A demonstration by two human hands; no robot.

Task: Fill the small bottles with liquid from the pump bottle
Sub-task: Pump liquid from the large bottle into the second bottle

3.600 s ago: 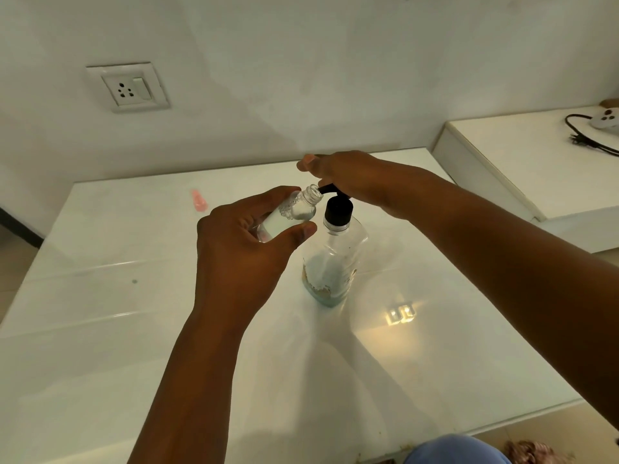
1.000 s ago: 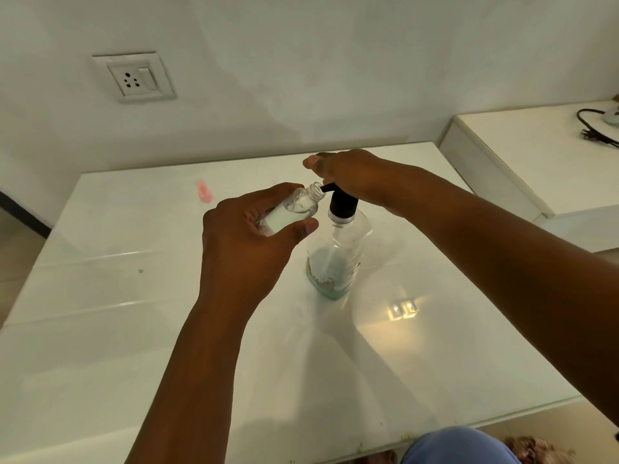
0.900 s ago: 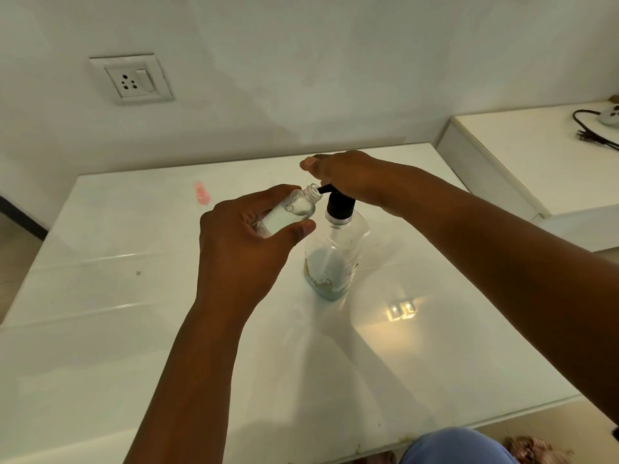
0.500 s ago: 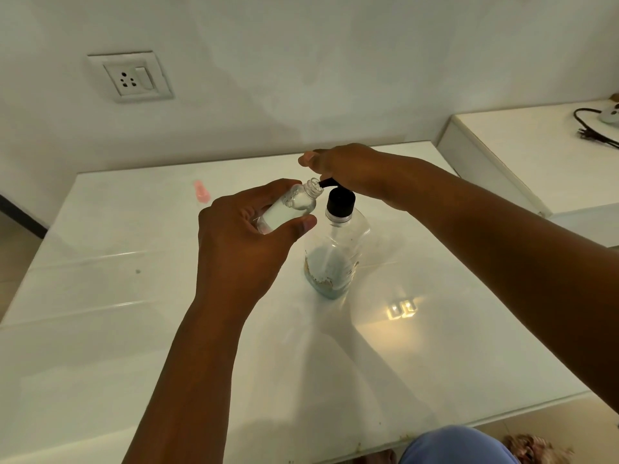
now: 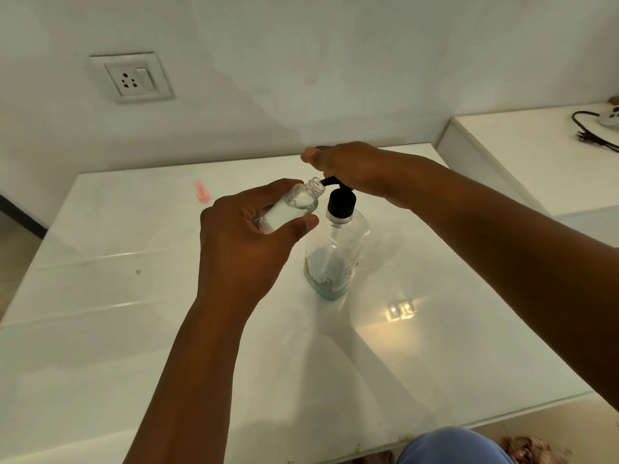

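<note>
A clear pump bottle (image 5: 336, 259) with a black pump collar stands upright in the middle of the white table (image 5: 100, 346), with a little bluish liquid at its bottom. My left hand (image 5: 244, 242) grips a small clear bottle (image 5: 294, 205), tilted so that its open mouth sits right at the black pump spout. My right hand (image 5: 348, 169) rests on top of the pump head and hides most of it; how its fingers lie is unclear. The small bottle is partly full of clear liquid.
A small pink object (image 5: 202, 192) lies on the table at the back left. A wall socket (image 5: 132, 78) sits above it. To the right stands a second white surface (image 5: 522, 152) with a black cable (image 5: 589, 132). The table's front edge runs near my blue-clad knee (image 5: 449, 447).
The pump head has gone down and come back up under my right hand. My left hand has kept the small bottle's mouth at the spout throughout.
</note>
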